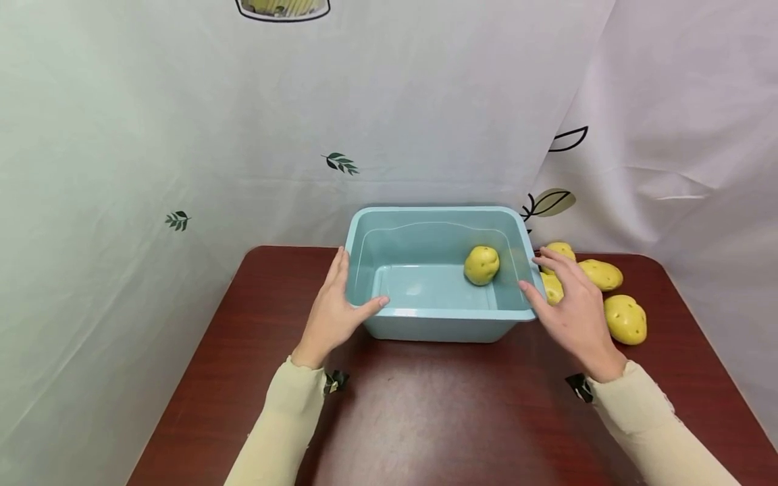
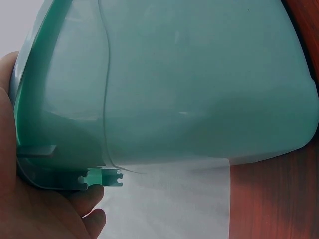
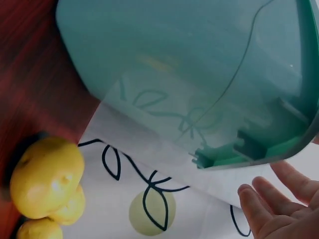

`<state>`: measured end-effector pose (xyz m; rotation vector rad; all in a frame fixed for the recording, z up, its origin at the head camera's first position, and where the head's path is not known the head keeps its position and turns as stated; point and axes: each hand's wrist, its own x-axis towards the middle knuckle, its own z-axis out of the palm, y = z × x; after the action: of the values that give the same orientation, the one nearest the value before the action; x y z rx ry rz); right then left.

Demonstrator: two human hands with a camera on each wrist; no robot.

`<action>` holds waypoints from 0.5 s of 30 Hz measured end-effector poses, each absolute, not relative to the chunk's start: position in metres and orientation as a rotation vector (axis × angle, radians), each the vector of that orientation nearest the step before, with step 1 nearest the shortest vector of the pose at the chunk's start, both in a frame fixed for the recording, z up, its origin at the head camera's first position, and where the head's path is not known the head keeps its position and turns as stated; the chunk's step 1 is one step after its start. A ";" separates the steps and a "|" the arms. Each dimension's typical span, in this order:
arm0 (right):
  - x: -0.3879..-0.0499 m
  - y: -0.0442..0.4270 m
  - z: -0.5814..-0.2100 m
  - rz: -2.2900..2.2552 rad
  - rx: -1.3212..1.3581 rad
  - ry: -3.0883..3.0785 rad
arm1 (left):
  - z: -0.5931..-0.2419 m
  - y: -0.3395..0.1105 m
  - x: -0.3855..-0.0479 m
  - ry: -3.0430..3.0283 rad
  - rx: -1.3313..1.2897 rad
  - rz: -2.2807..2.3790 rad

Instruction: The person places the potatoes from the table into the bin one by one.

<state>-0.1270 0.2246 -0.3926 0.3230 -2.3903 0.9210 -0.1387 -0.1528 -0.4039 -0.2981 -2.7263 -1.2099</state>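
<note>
A light blue plastic tub stands on the table with one yellow potato inside, near its right wall. My left hand grips the tub's front left corner, thumb over the front rim and fingers along the left side; the left wrist view shows fingertips under the tub's rim. At the right rim is my right hand, its thumb and fingertips spread about the edge. In the right wrist view, relaxed fingers lie beside the tub's corner; whether they touch it is hard to tell.
Several yellow potatoes lie on the dark red table right of the tub, some behind my right hand. A pale cloth with leaf prints hangs behind the table and at both sides.
</note>
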 end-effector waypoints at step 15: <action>-0.118 0.242 -0.397 0.938 0.268 -2.389 | -0.403 -0.152 -0.138 -2.728 -0.301 -1.210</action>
<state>-0.1184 0.2423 -0.3972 0.2675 -2.3887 0.9378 -0.1379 -0.1523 -0.4030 -0.3006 -2.7280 -1.2097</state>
